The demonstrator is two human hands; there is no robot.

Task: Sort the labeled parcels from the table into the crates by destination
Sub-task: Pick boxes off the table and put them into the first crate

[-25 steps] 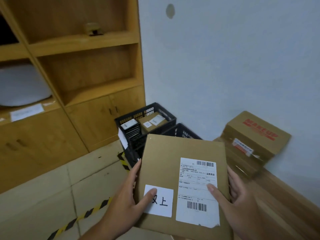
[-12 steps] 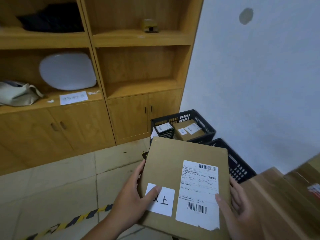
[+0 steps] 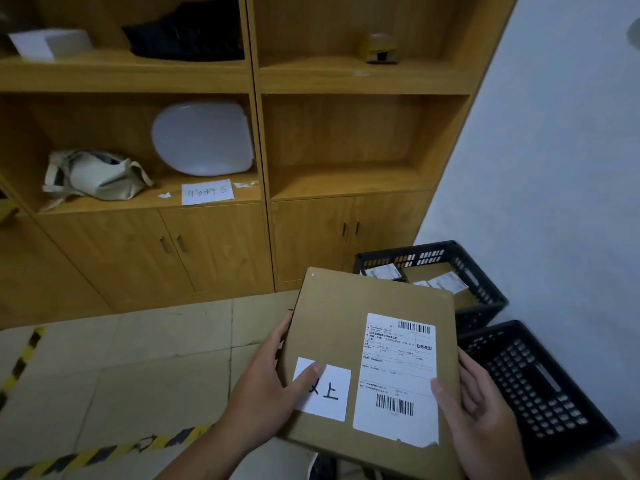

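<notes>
A wooden shelf unit (image 3: 346,77) stands against the pale wall (image 3: 554,168), with closed cabinet doors (image 3: 131,251) along its base. On its middle left shelf a white oval lid (image 3: 202,138) leans upright behind a handwritten paper note (image 3: 207,192), with a crumpled beige cloth bag (image 3: 93,174) to their left. The shelf above holds a white box (image 3: 48,43), a dark bundle (image 3: 187,32) and, in the right bay, a small yellowish object (image 3: 379,50) too blurred to identify. Yellow-and-black striped tape (image 3: 104,452) runs across the tiled floor (image 3: 138,358).

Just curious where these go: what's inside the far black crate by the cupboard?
The far crate holds at least two labelled items: a dark parcel and a brown box. The held parcel covers the crate's near left corner, so anything there is hidden.
</notes>
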